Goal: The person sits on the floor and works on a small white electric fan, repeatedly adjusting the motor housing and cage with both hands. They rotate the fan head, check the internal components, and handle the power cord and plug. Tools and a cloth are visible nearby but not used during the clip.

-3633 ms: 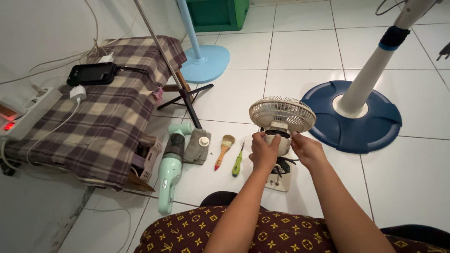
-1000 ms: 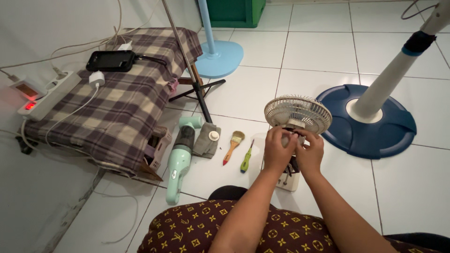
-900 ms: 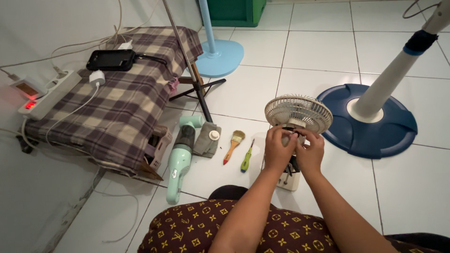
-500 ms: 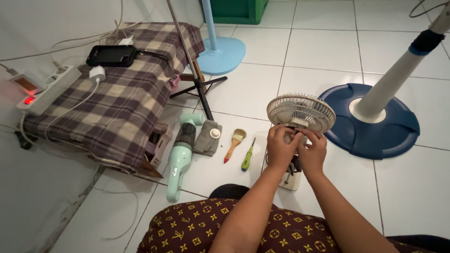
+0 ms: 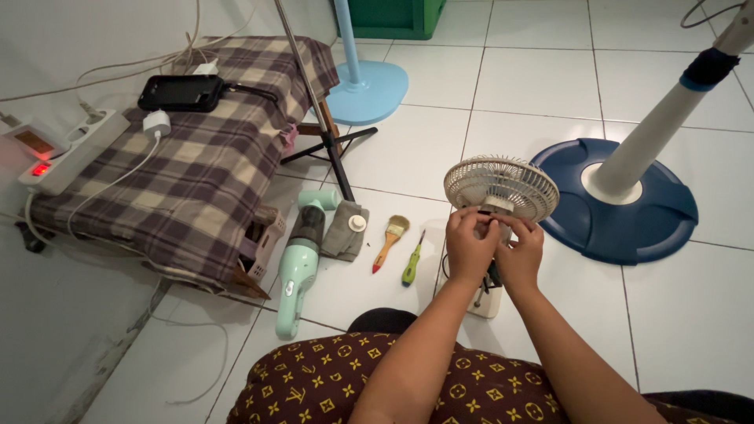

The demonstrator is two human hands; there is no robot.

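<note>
Head camera: our left hand (image 5: 469,245) and right hand (image 5: 520,251) pinch closed on the rear of the small white desk fan (image 5: 501,187); its grille sits just above our fingertips; a green screwdriver (image 5: 411,262) lies left.

a dark phone (image 5: 182,93) lies flat on the plaid cloth (image 5: 196,173) at the upper left, its rectangular screen black and unlit. left of it, at the frame's edge, a small white box (image 5: 27,141) shows an orange-tinted display panel, with a red light glowing just beneath. no packages or signs show.
</note>
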